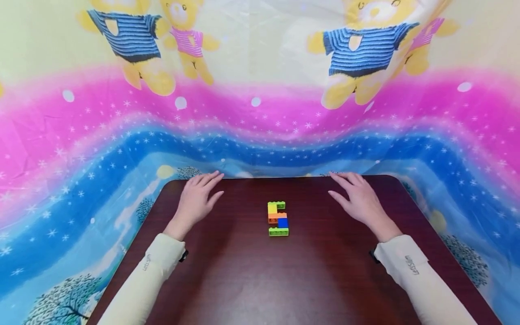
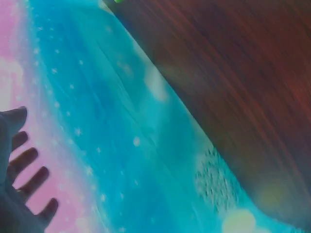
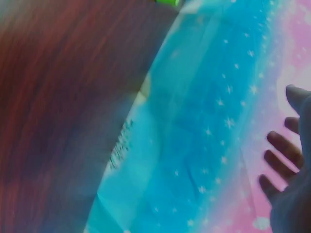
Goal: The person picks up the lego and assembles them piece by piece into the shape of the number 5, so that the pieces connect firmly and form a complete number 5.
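Observation:
Toy building bricks joined into an S-like figure (image 1: 272,209) lie near the middle of the table in the head view. Light green bricks form its two ends, with yellow, orange and blue bricks between them. To its left, my left hand (image 1: 197,198) is held with fingers extended and nothing in it. My right hand (image 1: 357,198) mirrors it on the other side, fingers extended and also holding nothing. Both hands are apart from the bricks. In the right wrist view only a green bit of brick (image 3: 168,2) shows at the top edge.
The dark reddish-brown table (image 1: 252,280) has rounded far corners. Behind and beside it hangs a curtain (image 1: 260,122) printed with bears, snowflakes and trees. Pale sleeves (image 1: 144,280) cover both forearms, with a dark band visible at each cuff.

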Available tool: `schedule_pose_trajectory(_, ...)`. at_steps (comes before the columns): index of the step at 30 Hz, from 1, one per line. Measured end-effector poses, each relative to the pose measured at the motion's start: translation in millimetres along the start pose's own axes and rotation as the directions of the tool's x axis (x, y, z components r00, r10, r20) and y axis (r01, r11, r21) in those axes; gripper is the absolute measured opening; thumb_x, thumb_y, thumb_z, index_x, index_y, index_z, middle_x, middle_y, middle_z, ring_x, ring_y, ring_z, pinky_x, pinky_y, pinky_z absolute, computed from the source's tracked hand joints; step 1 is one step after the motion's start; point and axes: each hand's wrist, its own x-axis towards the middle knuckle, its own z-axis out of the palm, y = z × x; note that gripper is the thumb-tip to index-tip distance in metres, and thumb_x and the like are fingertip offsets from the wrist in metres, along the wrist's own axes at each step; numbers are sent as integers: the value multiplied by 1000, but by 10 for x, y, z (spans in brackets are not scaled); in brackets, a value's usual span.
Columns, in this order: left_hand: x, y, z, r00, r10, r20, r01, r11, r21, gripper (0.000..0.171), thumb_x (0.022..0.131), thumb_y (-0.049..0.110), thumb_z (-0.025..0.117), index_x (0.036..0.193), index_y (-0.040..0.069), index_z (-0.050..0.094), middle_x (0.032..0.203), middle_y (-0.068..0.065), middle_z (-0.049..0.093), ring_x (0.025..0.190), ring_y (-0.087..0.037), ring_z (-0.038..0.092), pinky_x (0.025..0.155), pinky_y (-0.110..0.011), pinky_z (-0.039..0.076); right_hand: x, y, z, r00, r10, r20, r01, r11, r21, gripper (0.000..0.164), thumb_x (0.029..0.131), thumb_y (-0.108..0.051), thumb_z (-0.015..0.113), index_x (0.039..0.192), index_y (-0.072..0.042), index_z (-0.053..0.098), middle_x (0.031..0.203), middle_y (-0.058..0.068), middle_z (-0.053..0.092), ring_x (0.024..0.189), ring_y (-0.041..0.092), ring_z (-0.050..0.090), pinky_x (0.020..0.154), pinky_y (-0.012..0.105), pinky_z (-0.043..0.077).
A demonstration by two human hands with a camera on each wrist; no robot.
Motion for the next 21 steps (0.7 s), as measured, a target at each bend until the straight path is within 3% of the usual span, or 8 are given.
schedule_pose_trajectory(4, -79, -126, -40, 991, 75, -114, -61, 990, 123, 56, 96, 32, 74, 148, 20, 58, 150, -7, 60, 136, -33, 55, 121, -56, 33, -4, 61, -75, 982, -128, -140, 117, 989, -86, 65, 92, -28, 76, 153, -19, 53, 141, 17, 59, 135, 38, 48, 121, 55, 33)
schedule_pose_trajectory(7, -172, -209, -5, 978, 124, -166, -89, 975, 205, 57, 97, 34, 71, 150, 21, 56, 151, -6, 59, 137, -32, 56, 123, -57, 31, -21, 118, -66, 952, -218, -213, 189, 970, -151, 60, 98, -38, 66, 153, -18, 53, 142, 18, 60, 138, 39, 48, 126, 52, 26)
schedule_pose_trajectory(10, -249, -266, 31, 964, 172, -203, -115, 957, 267, 60, 97, 36, 68, 154, 23, 51, 152, -5, 57, 138, -31, 56, 124, -57, 29, -42, 158, -37, 923, -277, -267, 227, 952, -203, 57, 103, -46, 55, 151, -16, 55, 143, 19, 60, 139, 39, 48, 125, 56, 27)
schedule_pose_trajectory(14, -303, -308, 51, 952, 213, -220, -138, 939, 315, 66, 96, 38, 67, 157, 26, 46, 155, -5, 55, 140, -31, 53, 126, -58, 25, -79, 232, 26, 891, -323, -319, 245, 934, -260, 55, 103, -48, 54, 146, -13, 60, 146, 17, 59, 137, 40, 51, 122, 60, 29)
schedule_pose_trajectory(21, -394, -403, 126, 950, 238, -201, -157, 923, 350, 67, 91, 42, 67, 153, 23, 53, 160, -4, 48, 144, -30, 50, 125, -61, 24, -164, 369, 184, 846, -381, -374, 262, 906, -331, 58, 101, -56, 52, 140, -14, 66, 147, 14, 61, 139, 36, 52, 124, 61, 25)
